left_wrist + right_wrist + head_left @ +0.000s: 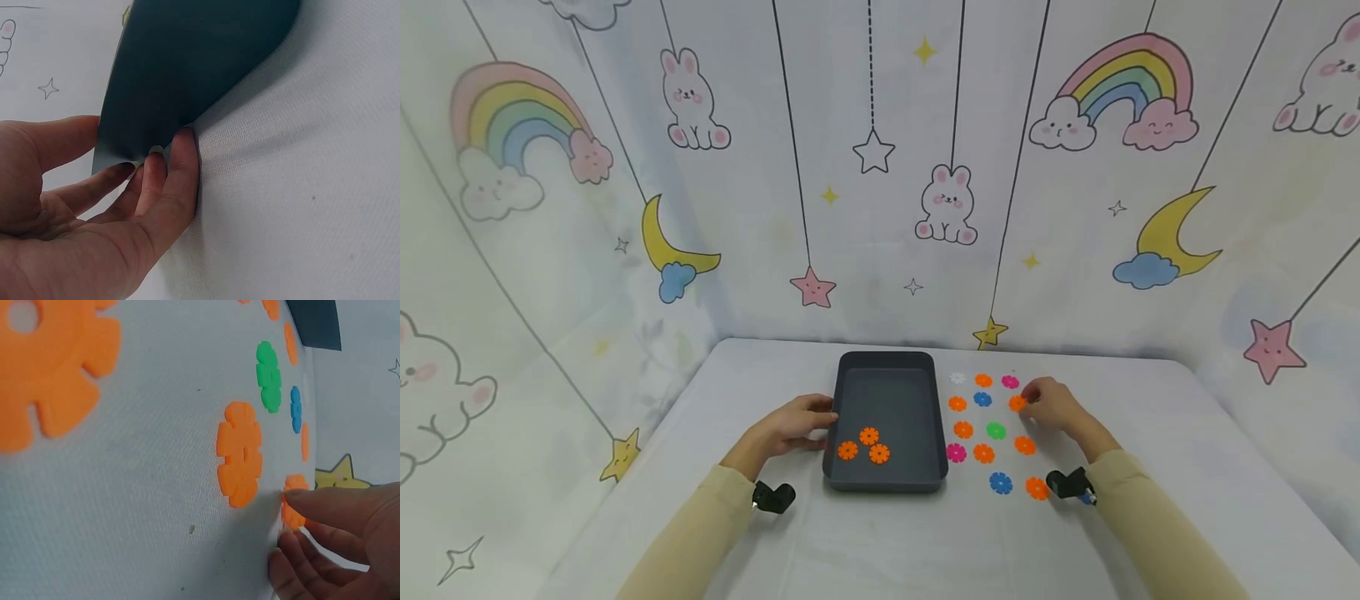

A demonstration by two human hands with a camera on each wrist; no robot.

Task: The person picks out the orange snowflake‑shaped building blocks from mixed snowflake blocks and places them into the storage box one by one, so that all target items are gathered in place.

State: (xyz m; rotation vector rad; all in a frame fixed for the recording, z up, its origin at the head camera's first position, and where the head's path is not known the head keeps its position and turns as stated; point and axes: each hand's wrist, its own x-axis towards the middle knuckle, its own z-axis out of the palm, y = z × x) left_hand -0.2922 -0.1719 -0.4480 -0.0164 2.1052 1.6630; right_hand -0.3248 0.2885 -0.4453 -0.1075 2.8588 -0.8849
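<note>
White surface (880,542) under cartoon backdrop | your left hand (790,427) steadies tray (886,479), fingers straight on its left wall | your right hand (1054,404) pinches orange disc (1017,403) near back edge | three orange discs (865,446) in tray, about six left outside

dark grey tray (887,367), orange discs (868,436), white tablecloth (880,542)

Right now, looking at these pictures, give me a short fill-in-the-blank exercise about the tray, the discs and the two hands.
1. The dark tray holds ___ orange discs.
2. The left hand touches the tray's ___ side.
3. The right hand pinches a disc coloured ___.
4. Among the discs on the table, just one green disc and one ___ disc show.

Missing words: three; left; orange; white
</note>
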